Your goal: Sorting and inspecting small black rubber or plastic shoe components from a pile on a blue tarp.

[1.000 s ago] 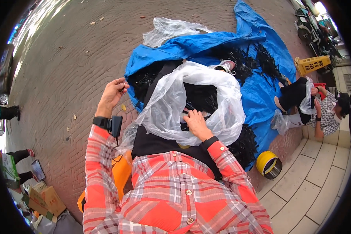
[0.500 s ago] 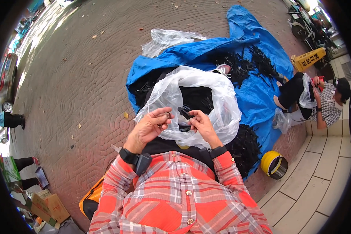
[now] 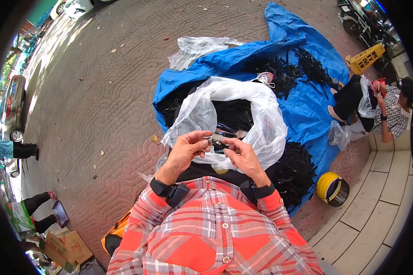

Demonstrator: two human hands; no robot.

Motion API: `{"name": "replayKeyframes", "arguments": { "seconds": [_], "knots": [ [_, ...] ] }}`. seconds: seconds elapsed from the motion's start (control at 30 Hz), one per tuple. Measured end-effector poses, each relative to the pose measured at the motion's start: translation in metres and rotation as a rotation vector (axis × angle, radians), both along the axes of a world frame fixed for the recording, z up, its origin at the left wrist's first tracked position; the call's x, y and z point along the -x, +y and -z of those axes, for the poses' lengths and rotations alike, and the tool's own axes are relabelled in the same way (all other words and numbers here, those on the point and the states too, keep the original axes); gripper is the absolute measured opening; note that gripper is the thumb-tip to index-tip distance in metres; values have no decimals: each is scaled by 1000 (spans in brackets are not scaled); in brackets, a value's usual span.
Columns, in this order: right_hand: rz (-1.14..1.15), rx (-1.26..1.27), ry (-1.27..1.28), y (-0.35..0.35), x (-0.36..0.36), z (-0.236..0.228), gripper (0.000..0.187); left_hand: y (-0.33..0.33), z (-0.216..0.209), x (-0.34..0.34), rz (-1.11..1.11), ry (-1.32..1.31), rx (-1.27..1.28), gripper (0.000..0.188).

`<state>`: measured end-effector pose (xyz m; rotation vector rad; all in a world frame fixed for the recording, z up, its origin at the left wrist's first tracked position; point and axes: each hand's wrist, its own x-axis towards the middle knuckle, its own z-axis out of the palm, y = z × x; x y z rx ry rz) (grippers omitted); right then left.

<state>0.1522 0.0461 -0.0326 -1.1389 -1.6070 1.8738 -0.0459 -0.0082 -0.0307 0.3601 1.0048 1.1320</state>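
Head view: pinching small dark parts in nearly closed left hand and right hand, apparently joining them, probably needing steady alignment.

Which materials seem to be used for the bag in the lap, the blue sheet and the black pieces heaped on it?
Bag: thin plastic film, clear and slightly glossy; see-through and softly crumpled.
Blue sheet: probably plastic tarpaulin with a low sheen; sharp creases show.
Black pieces: perhaps plastic, judging by narrow shapes and faint glints, but too small to be sure.
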Motion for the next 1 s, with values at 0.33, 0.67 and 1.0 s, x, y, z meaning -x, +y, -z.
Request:
{"name": "replayKeyframes", "arguments": {
  "seconds": [0.33,0.67,1.0],
  "knots": [
    [-20,219,214,-5,-1,-2,25,-4,-9,-2,26,119,-87,26],
    [10,138,170,-7,16,-25,16,-10,-18,-9,97,347,-176,21],
    [-217,155,73,-1,7,-28,15,-16,-23,-9,116,287,-223,19]
  ]
}}
